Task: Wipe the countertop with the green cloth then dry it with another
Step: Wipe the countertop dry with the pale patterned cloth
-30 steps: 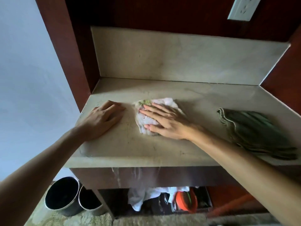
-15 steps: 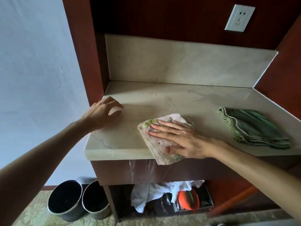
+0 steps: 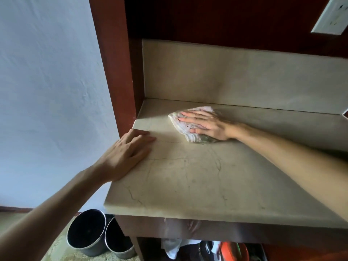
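Observation:
A beige marble countertop (image 3: 197, 181) fills the middle of the view. My right hand (image 3: 205, 125) lies flat, fingers spread, pressing a folded pinkish-white cloth (image 3: 180, 127) onto the counter near the back left corner. The cloth shows a patterned edge under my palm. My left hand (image 3: 130, 153) rests palm down on the counter's left edge, holding nothing. The green cloth is out of view.
A marble backsplash (image 3: 244, 80) rises behind the counter, and a dark red wooden side panel (image 3: 113, 63) walls its left. A wall socket (image 3: 331, 16) sits top right. Two dark metal bins (image 3: 86, 232) stand on the floor at left. Cloth and an orange object (image 3: 231, 251) lie under the counter.
My right hand slid the pinkish cloth from the counter's front edge back toward the far left corner. The view swung left, so the green cloth left the frame. My left hand stayed put.

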